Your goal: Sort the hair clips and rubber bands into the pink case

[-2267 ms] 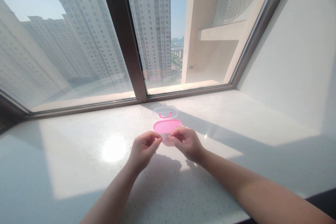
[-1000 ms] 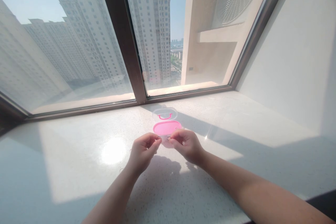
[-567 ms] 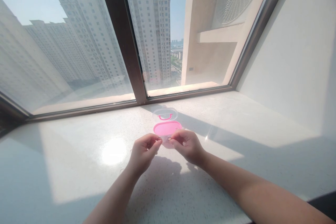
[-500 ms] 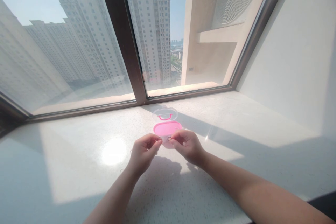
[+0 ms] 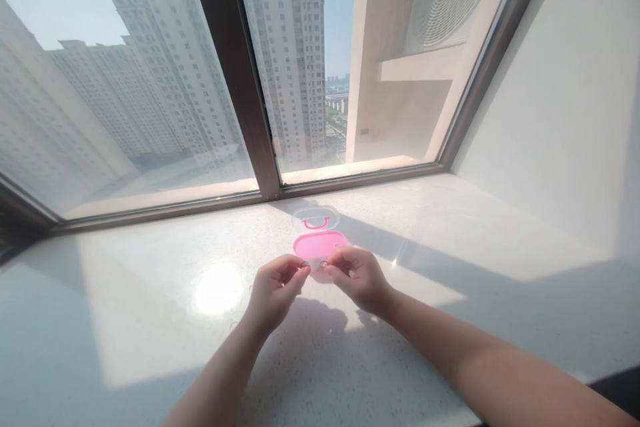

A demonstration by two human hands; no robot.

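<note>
My left hand (image 5: pixel 280 287) is closed in a pinch, with the dark edge of what looks like a small ring (image 5: pixel 305 264) between thumb and forefinger. Facing it, my right hand (image 5: pixel 361 280) pinches a small thin ring (image 5: pixel 323 264), its loop showing at the fingertips. The two hands are close together but apart. Just behind them stands a pink oval plastic box (image 5: pixel 320 243), its front partly covered by my fingers. Beyond the box lies a clear oval lid (image 5: pixel 299 217) with a pink handle (image 5: pixel 316 225).
The speckled white windowsill (image 5: pixel 165 320) carries bright sun glare and shadows. Faint ring-like outlines (image 5: pixel 233 325) show beside my left forearm. A brown window frame (image 5: pixel 267 177) runs along the back, and a white wall (image 5: pixel 560 127) rises on the right.
</note>
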